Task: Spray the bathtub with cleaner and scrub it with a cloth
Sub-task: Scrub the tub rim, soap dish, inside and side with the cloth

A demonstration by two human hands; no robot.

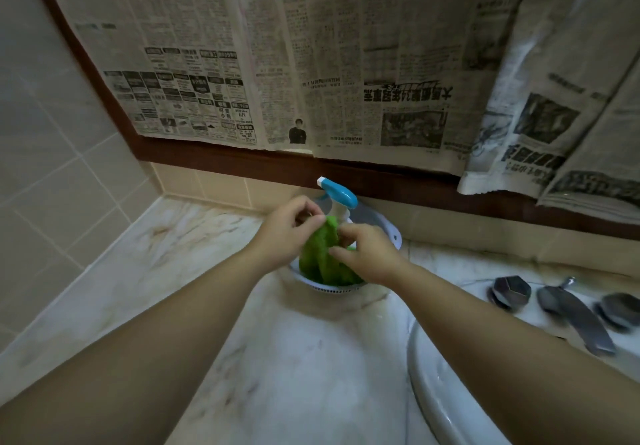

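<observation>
Both hands are at the basket (393, 236), the white perforated one on the marble ledge against the wall. The cloth (320, 257), green, sits half in the basket and is bunched up out of it, long axis running up and away from the basket's near rim toward the sprayer.

Left hand (289, 233): fingers curled, pinching the cloth's top edge on the basket's left side. Right hand (369, 254): fingers curled down onto the cloth at the basket's right side, thumb against the fabric; looks like a grip, though fingertip contact is partly hidden.

Spray bottle (341, 198): upright in the basket's far half, directly behind the cloth. Blue trigger head, nozzle pointing left. Cloth's top edge touches or overlaps the bottle neck; can't tell which.

Key relation: bottle is just beyond both sets of fingers, cloth between hands and bottle. Left fingertips are nearer the neck than the right's.

Judgement: still at the fetch stage, with nothing sprayed. Cloth has to clear the basket, or be held by one hand, before the other hand can take the neck.

Tub rim (450, 410) and taps (568, 309) are right of the basket, nearer the person.
</observation>
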